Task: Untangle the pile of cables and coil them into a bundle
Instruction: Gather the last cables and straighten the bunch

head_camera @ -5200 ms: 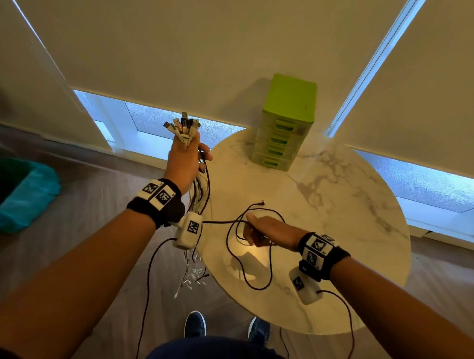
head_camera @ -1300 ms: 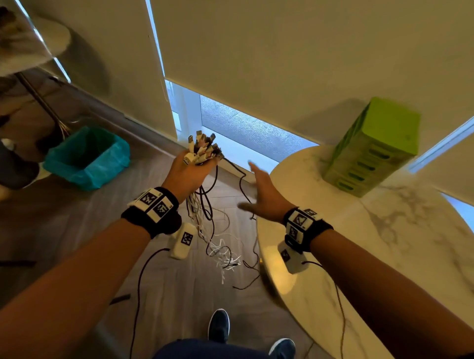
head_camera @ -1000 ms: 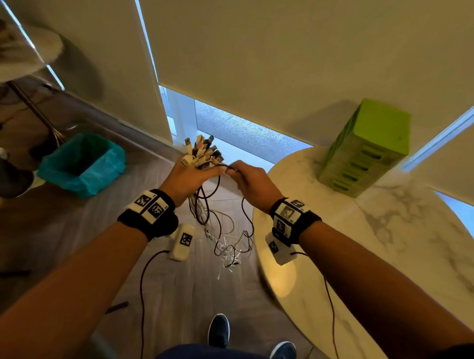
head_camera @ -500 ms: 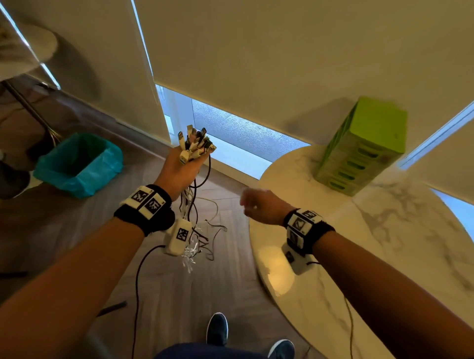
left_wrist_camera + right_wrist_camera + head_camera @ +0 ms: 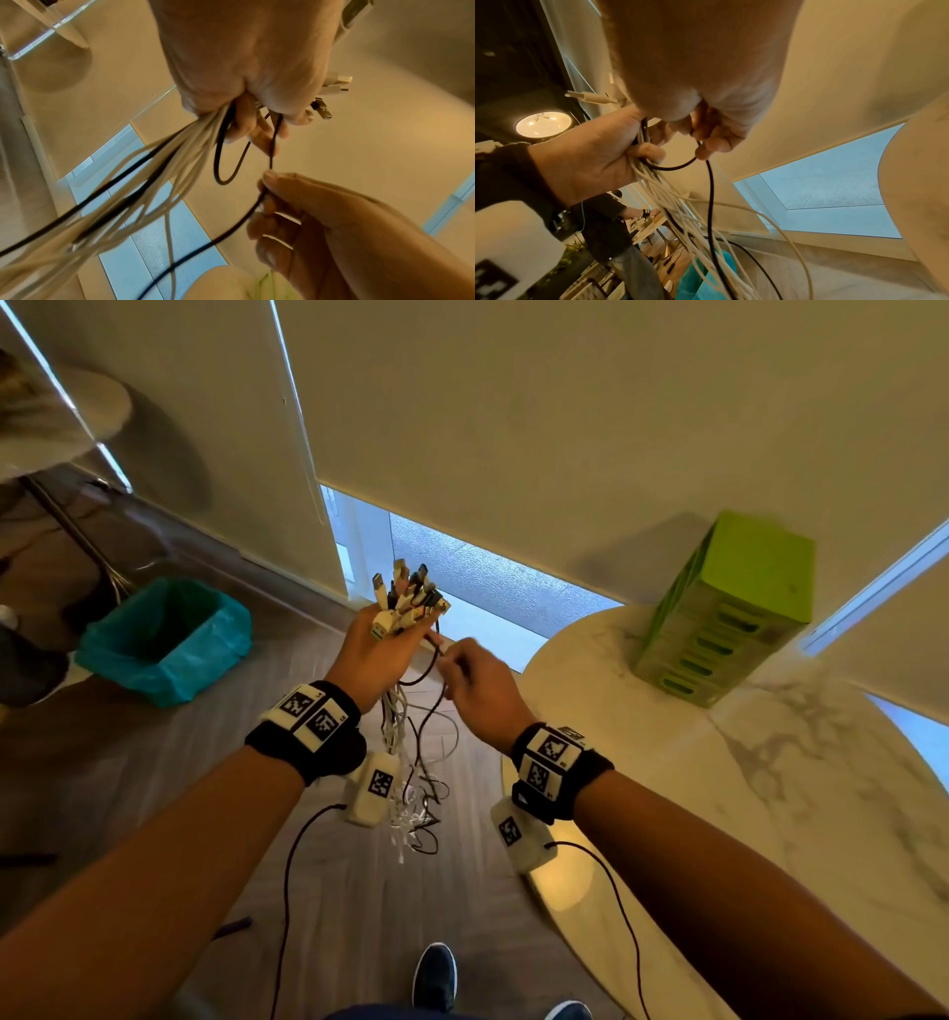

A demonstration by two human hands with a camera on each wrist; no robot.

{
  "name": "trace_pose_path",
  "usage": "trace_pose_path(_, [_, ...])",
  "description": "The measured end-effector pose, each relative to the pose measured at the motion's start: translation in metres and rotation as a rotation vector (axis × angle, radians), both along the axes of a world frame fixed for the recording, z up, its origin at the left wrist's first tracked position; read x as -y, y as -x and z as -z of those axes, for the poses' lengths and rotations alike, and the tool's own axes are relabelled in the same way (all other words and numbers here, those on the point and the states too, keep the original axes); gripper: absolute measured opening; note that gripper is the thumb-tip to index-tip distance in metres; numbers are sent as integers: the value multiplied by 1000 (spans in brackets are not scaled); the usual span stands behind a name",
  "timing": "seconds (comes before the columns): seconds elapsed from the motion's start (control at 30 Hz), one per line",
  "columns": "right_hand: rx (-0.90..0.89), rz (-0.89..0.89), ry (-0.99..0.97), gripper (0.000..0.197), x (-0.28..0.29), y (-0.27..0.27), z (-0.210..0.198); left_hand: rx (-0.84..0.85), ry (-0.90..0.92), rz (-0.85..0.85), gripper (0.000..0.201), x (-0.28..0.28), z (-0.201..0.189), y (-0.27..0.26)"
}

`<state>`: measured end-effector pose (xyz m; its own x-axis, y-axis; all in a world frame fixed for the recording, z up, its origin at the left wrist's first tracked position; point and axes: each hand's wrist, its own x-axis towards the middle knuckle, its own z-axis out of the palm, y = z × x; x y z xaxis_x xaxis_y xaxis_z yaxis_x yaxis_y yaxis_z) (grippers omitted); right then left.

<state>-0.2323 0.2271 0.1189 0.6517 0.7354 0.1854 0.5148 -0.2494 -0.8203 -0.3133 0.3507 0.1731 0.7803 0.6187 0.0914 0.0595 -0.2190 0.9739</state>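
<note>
black cable (image 5: 270,150) pinched by right hand (image 5: 321,219)

Smooth white and matt black plastic-coated cables (image 5: 398,737) end in plugs (image 5: 405,600) with shiny metal tips. Beside them, the round table (image 5: 770,814) has a glossy, grey-veined marble-look top, and the green drawer box (image 5: 729,608) on it looks like smooth plastic. Below the table lies matt wood-grain floor (image 5: 154,788).

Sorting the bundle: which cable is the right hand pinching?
A black cable, running from the left hand to the right hand; the white cables just hang.
</note>
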Motion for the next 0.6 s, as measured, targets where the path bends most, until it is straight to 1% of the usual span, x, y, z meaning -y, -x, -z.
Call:
trace_pose_path(0.07, [-24,114,-14,20,2,-11,1,-5,-2,-20,14,-8,1,-1])
trace_pose_path(0.17, [-116,245,-12,21,16,-28,1,-35,23,-42,19,-18,5,-1])
trace_pose_path(0.23, [-186,273,100,23,28,-36,8,-41,90,-72,28,-21,2,-2])
trace_pose_path(0.27, [-216,248,223,25,37,-38,14,-44,116,-85,32,-22,0,-4])
trace_pose_path(0.3, [-237,185,405,28,45,-38,19,-40,145,-94,35,-23,-3,-5])
trace_pose_path(0.37, [-324,-14,848,27,66,-32,28,-12,198,-100,39,-25,-8,-9])
trace_pose_path(0.4, [-407,-106,1047,24,74,-26,25,-4,203,-93,40,-25,-11,-10])
trace_pose_path(0.43, [-437,-175,1203,21,78,-19,18,-14,190,-83,41,-24,-13,-12])
trace_pose_path(0.47, [-356,-220,1306,21,79,-16,12,-27,173,-64,42,-21,-14,-13])
trace_pose_path(0.5, [-189,-227,1330,25,76,-19,8,-40,155,-30,43,-16,-16,-13])
trace_pose_path(0.53, [-25,-170,1222,42,72,-24,3,-51,145,7,44,-10,-16,-14])
trace_pose_path(0.57, [42,-113,1025,64,65,-28,-4,-67,137,55,44,-2,-18,-15])
trace_pose_path(0.6, [-7,-92,783,84,58,-30,-14,-91,141,114,45,7,-19,-16])
